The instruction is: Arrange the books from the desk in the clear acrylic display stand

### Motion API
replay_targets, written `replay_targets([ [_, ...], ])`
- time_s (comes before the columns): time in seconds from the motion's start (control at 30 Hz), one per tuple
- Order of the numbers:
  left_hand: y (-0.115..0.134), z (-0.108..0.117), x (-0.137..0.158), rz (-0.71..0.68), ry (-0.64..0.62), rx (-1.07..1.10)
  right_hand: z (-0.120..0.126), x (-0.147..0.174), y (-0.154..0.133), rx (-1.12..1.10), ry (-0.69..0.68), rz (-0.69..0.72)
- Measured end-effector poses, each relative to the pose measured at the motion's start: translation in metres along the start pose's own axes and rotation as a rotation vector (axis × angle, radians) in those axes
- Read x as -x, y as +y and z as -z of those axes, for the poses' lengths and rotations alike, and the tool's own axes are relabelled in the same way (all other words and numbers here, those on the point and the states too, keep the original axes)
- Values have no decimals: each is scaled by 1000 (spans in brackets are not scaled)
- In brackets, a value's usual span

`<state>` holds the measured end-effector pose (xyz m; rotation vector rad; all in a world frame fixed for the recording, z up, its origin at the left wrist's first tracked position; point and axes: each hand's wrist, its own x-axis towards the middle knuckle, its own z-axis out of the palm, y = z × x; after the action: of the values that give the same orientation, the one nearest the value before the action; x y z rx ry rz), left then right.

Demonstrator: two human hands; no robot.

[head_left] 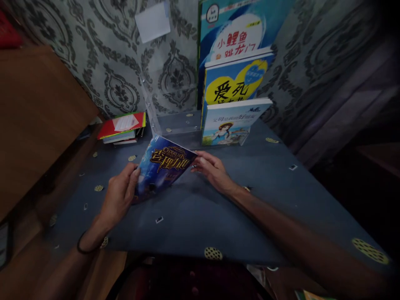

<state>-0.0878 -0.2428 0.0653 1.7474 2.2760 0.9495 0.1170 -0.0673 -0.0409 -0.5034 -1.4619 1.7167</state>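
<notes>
A dark blue book (164, 171) with gold lettering is held tilted above the table. My left hand (120, 191) grips its left edge, thumb on the front cover and the other fingers hidden behind. At the upper right corner, my right hand (212, 168) closes its fingertips on the book. Beyond it, a clear tiered stand (150, 104) has books in its right part: a light blue book (229, 125) in front, a blue and yellow book (234, 85) behind that, and a tall teal book (237, 33) at the back.
A small pile of books (123, 127), red cover on top, lies at the table's back left. The table (193, 225) wears a dark blue patterned cloth. A brown wooden cabinet (40, 116) stands left, and patterned wallpaper (115, 83) backs the table. White paper (152, 21) shows above the stand.
</notes>
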Motion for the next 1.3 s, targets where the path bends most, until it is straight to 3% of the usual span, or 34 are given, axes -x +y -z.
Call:
replay_targets([
  [0.13,-3,-22,-2,149,-10,374,-4,5,-17,47,-37,59],
  [0.23,-17,-50,3,267,-56,584,-3,4,-15,79,-81,21],
  [0.3,-29,-62,9,264,-145,489,1,0,-7,125,-97,-27],
  [0.4,-43,-65,17,173,-282,27,12,-5,7,313,-3,-40],
  [0.47,-47,-61,21,118,-285,-271,20,-7,12,488,100,8],
  [0.53,-48,-60,21,69,-265,-402,26,-7,12,620,161,62],
  [0.7,-51,-77,2,-157,-169,-282,14,5,7,830,86,251],
  [0.87,-72,-106,-19,-268,-57,-216,-31,11,17,998,-318,493],
  [0.97,-85,-117,-23,-302,-41,-173,-54,4,28,1135,-472,458],
  [1.07,-90,-122,-23,-297,-22,-141,-64,-3,37,1206,-505,385],
  [1.17,-89,-123,-23,-293,-8,-152,-58,-5,41,1246,-509,340],
  [1.3,-86,-123,-23,-308,-11,-168,-29,-6,38,1257,-434,276],
])
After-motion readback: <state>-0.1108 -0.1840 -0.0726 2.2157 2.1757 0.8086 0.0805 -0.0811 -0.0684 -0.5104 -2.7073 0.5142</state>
